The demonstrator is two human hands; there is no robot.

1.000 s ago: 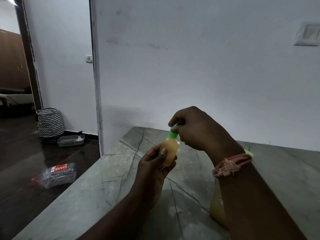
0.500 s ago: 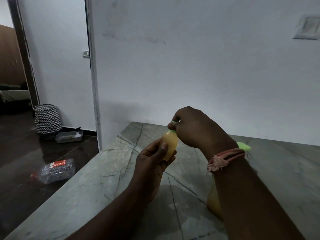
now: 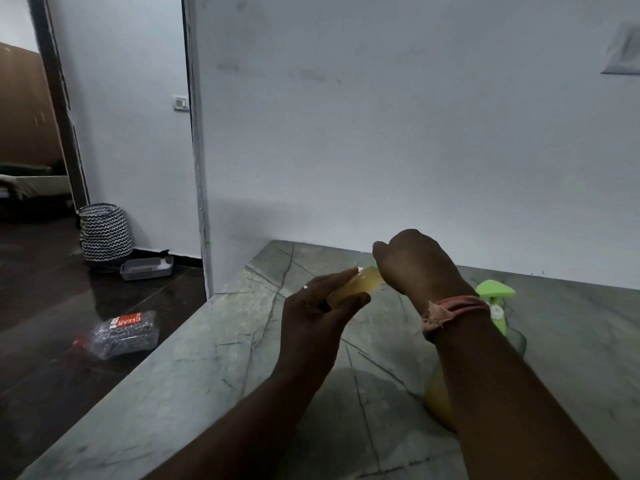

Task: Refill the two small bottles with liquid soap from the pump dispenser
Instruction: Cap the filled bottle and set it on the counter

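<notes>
far left, on the dark floor: a zigzag-patterned basket [image 3: 105,233] by the wall, a shallow grey tray [image 3: 147,268] beside it, and nearer, a crumpled clear plastic pack [image 3: 121,334] with a red label. a grey marble counter [image 3: 214,368] fills the foreground against a white wall.

above the counter, the left hand [image 3: 318,320] grips the small bottle [image 3: 353,285] of yellowish soap, fingers and thumb curled round its lower body, the bottle tilted with its neck up and to the right. the right hand [image 3: 415,265] is closed over the bottle's green cap [image 3: 375,265], only a sliver of it showing. a frayed pink thread band [image 3: 450,310] circles that wrist.

behind the right forearm stands the pump dispenser [image 3: 495,299], green pump head visible, yellow body mostly hidden.
</notes>
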